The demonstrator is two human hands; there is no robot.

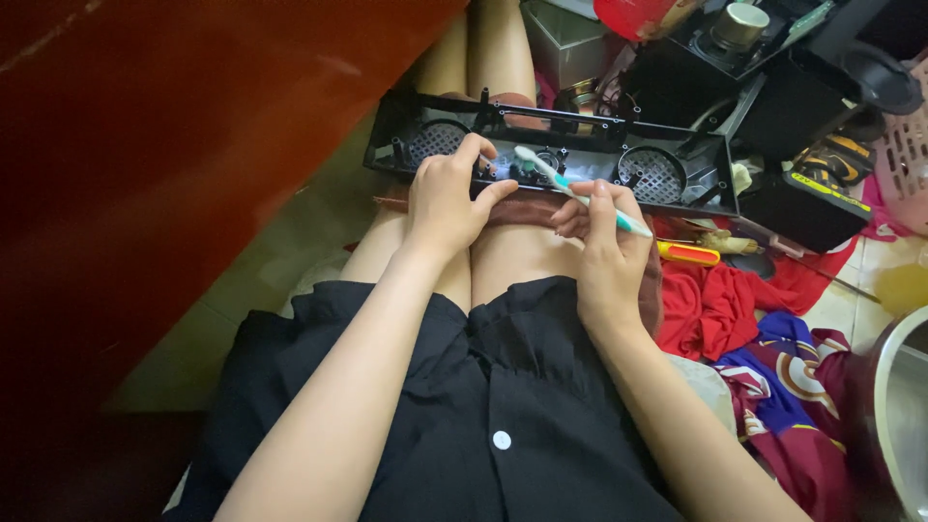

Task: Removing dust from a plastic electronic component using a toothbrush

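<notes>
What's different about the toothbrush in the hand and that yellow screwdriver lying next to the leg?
The toothbrush is white and teal; the screwdriver has a yellow and red handle. The toothbrush is held in the right hand, slanting up with its bristles on the black plastic panel; the screwdriver lies flat on the red cloth, untouched. The toothbrush looks longer and thinner; the screwdriver's handle is chunkier. Both are slim hand tools.

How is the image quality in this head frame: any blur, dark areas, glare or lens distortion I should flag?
Head view: sharp on both hands, left hand and right hand, and on the toothbrush over the black plastic panel; the red surface at left is dim and soft; mild glare on the metal bowl rim; edges bow slightly.
</notes>
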